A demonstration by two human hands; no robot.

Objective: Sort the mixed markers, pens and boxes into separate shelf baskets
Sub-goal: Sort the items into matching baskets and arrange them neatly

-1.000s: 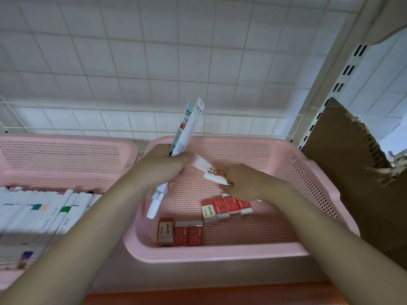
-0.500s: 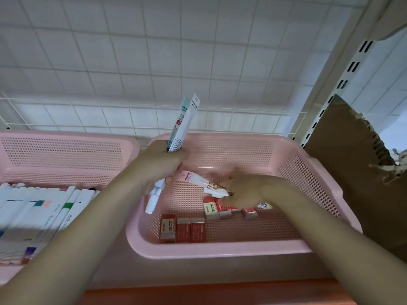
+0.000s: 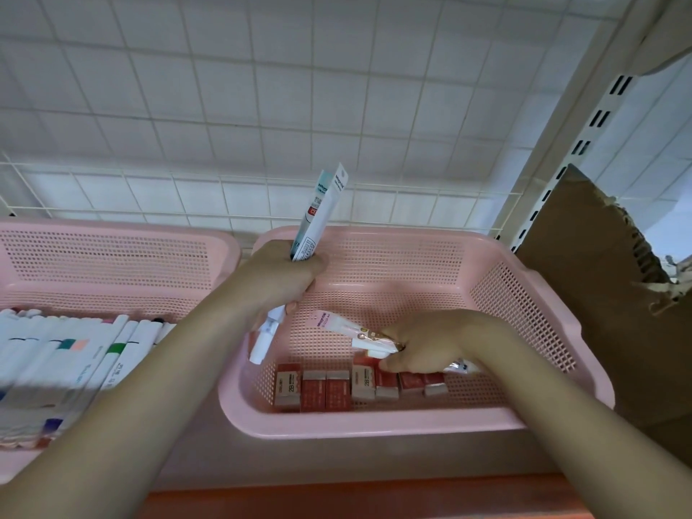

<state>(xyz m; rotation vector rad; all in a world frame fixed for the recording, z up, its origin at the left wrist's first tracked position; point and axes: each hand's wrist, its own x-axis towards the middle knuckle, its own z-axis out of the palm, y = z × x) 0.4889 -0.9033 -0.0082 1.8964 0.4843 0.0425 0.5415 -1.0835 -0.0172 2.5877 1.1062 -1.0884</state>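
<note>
My left hand (image 3: 284, 279) grips a bundle of packaged pens (image 3: 318, 215) upright over the back left of the right pink basket (image 3: 374, 425); their white ends stick out below my fist. My right hand (image 3: 430, 342) is low inside that basket and holds pink-and-white packaged pens (image 3: 355, 329), its fingers touching the red boxes. A row of small red boxes (image 3: 325, 389) lies along the basket's front wall. White markers (image 3: 75, 365) with coloured bands fill the left pink basket (image 3: 112, 264).
A torn brown cardboard box (image 3: 599, 294) stands right of the basket. A white wire grid and tiled wall (image 3: 262, 106) close the shelf's back. A slotted shelf upright (image 3: 561, 144) rises at right. An orange shelf edge (image 3: 337, 503) runs along the bottom.
My right hand has dropped from mid-basket down to the row of red boxes, still holding the pink-and-white pens. My left hand has stayed roughly in place with its bundle.
</note>
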